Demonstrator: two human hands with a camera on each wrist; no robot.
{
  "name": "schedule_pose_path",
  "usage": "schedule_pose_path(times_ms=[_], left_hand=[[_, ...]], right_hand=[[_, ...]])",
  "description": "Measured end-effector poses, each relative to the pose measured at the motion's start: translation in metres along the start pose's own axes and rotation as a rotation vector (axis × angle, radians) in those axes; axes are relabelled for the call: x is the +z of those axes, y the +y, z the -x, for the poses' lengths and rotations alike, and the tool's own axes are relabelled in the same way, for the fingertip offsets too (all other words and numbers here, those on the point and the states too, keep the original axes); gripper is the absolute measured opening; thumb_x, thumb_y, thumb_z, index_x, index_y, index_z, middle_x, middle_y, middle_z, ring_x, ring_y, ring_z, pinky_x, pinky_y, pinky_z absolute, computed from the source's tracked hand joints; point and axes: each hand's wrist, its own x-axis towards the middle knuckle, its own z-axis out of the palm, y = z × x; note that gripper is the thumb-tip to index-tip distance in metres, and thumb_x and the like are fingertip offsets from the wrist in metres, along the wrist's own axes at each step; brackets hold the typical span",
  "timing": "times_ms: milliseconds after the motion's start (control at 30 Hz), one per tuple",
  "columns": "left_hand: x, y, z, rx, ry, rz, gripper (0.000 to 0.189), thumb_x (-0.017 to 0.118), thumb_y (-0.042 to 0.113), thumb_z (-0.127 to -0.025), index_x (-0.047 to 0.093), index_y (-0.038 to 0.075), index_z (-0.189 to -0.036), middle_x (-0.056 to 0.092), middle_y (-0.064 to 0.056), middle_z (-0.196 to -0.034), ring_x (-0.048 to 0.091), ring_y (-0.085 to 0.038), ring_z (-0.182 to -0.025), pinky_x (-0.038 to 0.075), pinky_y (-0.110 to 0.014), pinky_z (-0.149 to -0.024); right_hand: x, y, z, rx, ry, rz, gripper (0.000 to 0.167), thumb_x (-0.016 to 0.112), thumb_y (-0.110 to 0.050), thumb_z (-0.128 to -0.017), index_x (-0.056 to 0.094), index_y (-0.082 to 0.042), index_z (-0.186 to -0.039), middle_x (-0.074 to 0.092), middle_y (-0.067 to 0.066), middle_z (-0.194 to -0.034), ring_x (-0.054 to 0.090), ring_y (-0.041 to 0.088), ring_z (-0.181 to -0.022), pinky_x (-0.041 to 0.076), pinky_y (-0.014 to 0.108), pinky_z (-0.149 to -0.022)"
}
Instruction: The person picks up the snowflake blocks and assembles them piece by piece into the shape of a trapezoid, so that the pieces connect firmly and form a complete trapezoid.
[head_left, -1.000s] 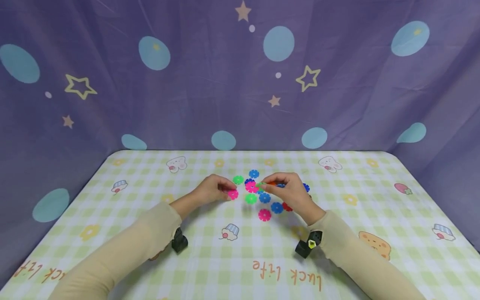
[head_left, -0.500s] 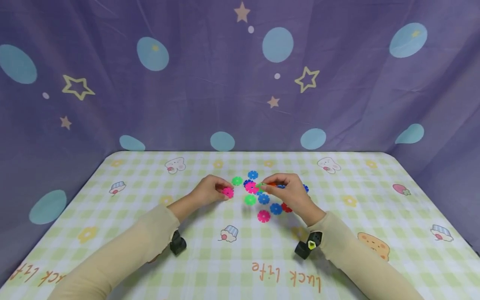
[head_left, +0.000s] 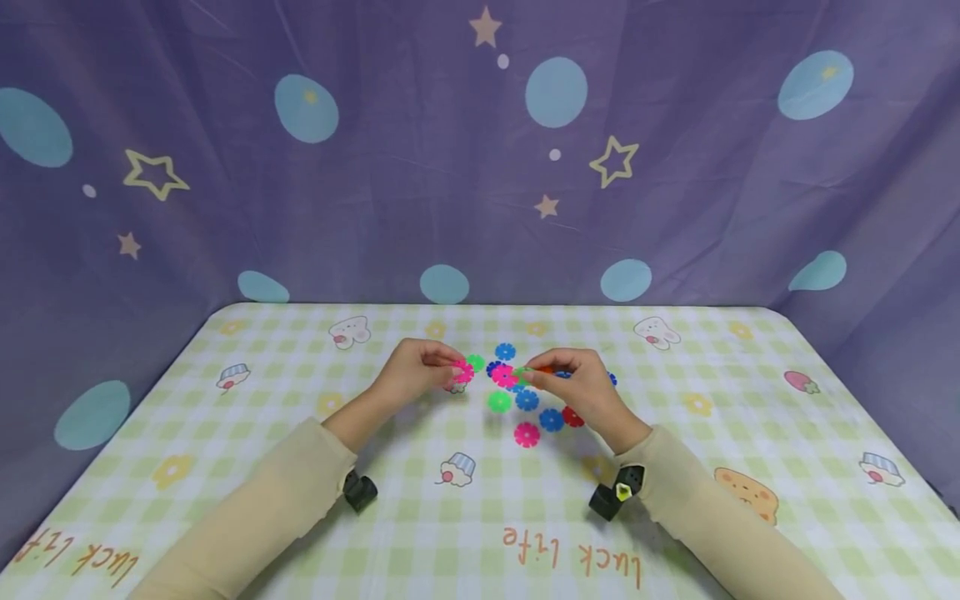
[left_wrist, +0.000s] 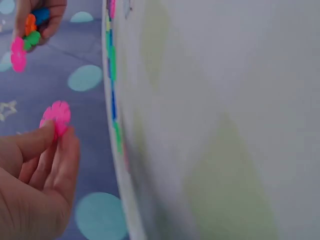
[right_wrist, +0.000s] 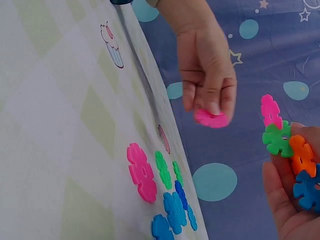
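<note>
My left hand point(head_left: 408, 368) pinches a pink notched plastic snowflake disc point(left_wrist: 59, 114) between thumb and fingers, above the table. To its right, my right hand point(head_left: 587, 383) holds a row of joined snowflake discs. In the right wrist view this row runs from a pink disc point(right_wrist: 270, 109) at the free end through a green disc point(right_wrist: 276, 139) and an orange disc point(right_wrist: 301, 152) to a blue disc point(right_wrist: 306, 191) by the palm. A small gap separates the loose pink disc from the row's pink end.
Loose snowflake discs lie on the checked tablecloth point(head_left: 375, 533) below and between the hands: a pink one point(head_left: 527, 435), a red one point(head_left: 573, 416), a light green one point(head_left: 499, 402) and several blue ones. A purple curtain point(head_left: 420, 167) hangs behind the table.
My left hand has lifted the pink disc and turned it, drawing slightly left first and then back toward the right hand. The right hand with its row of discs stays almost still.
</note>
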Motion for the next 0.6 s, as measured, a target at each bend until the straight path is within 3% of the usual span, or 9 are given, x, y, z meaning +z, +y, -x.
schedule_pose_path(times_ms=[100,267,433,600], left_hand=[[0.005,0.009,0.003,0.025,0.034,0.074,0.019,0.068,-0.001,-0.083,0.069,-0.007,-0.101,0.071,-0.011,-0.084,0.067,-0.025,-0.07,0.057,-0.041,-0.069],[0.013,0.022,0.01,0.067,0.07,0.125,0.021,0.072,0.005,-0.082,0.07,-0.006,-0.101,0.072,-0.013,-0.087,0.069,-0.021,-0.071,0.056,-0.034,-0.06],[0.018,0.027,0.014,0.095,0.088,0.146,0.021,0.071,0.004,-0.083,0.069,-0.006,-0.101,0.072,-0.015,-0.089,0.069,-0.015,-0.073,0.057,-0.036,-0.068],[0.023,0.029,0.017,0.115,0.104,0.161,0.021,0.071,0.003,-0.083,0.069,-0.006,-0.101,0.072,-0.016,-0.09,0.067,-0.008,-0.07,0.057,-0.04,-0.071]], right_hand=[[-0.001,0.0,0.0,-0.005,0.003,-0.007,0.015,0.073,-0.02,-0.084,0.074,-0.007,-0.091,0.071,0.006,-0.089,0.057,0.048,-0.09,0.049,0.055,-0.081],[-0.002,-0.001,0.0,-0.02,0.021,-0.002,0.015,0.073,-0.019,-0.084,0.074,-0.005,-0.09,0.072,0.006,-0.087,0.06,0.043,-0.088,0.05,0.052,-0.082],[-0.004,-0.001,-0.001,-0.033,0.052,0.011,0.016,0.072,-0.016,-0.084,0.073,-0.002,-0.09,0.071,0.012,-0.087,0.064,0.029,-0.082,0.053,0.047,-0.079],[-0.006,-0.002,-0.001,-0.03,0.066,0.006,0.017,0.072,-0.016,-0.084,0.073,-0.001,-0.09,0.071,0.016,-0.089,0.064,0.033,-0.083,0.053,0.044,-0.078]])
